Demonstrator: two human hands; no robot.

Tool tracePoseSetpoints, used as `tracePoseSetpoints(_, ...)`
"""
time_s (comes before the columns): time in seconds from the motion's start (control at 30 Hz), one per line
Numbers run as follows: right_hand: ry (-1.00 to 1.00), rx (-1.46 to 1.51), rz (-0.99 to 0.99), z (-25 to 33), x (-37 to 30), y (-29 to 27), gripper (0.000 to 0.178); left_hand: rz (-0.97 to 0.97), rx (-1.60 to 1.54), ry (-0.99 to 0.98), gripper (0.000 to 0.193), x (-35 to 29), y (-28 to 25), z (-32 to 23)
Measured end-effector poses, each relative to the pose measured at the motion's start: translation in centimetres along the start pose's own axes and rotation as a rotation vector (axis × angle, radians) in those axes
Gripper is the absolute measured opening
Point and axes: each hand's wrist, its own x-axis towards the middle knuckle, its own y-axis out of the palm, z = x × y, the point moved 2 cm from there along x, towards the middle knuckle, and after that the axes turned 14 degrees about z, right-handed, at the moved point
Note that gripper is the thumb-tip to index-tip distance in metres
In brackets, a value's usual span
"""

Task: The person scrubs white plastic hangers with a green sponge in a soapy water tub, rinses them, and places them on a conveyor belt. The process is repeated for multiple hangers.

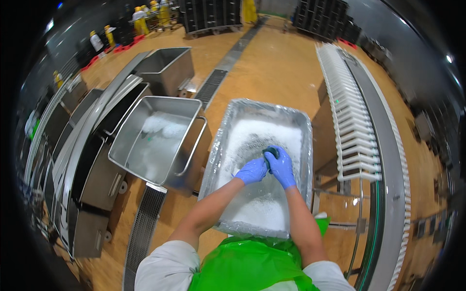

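Observation:
A deep tub [209, 186] lined with clear plastic holds water topped with white foam [264, 130]. Over its middle, my two hands meet in blue-violet gloves. My right hand [282, 167] is closed round a dark green scouring pad [270, 153], whose top edge shows between the fingers. Pressed against it from the left, my left hand [252, 171] has its fingers curled onto the pad's lower part, which is mostly hidden. Thinner suds surround the hands, with darker water showing through.
Left of the tub stands a steel wheeled bin [182, 104] with suds inside. More steel bins [167, 72] stand beyond it. A conveyor with white slats [352, 111] runs along the right. A floor drain grate [145, 223] crosses the tan floor. People in yellow [140, 19] are far left.

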Motion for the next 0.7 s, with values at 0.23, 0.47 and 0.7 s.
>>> tracePoseSetpoints(0.23, 0.187, -0.380, 0.163, -4.6, 1.9, -2.7, 0.038, 0.043, 0.134, -0.088, 0.039, -1.7, -3.8, -5.0)
tracePoseSetpoints(0.47, 0.288, 0.853, 0.414, -0.9, 1.3, -1.9, 0.030, -0.014, 0.031, -0.079, 0.049, -1.6, -6.0, -3.6)
tracePoseSetpoints(0.7, 0.379, 1.035, 0.495, -2.4, 1.2, -0.9, 0.038, 0.066, -0.072, -0.046, 0.050, -2.3, -6.3, -4.0)
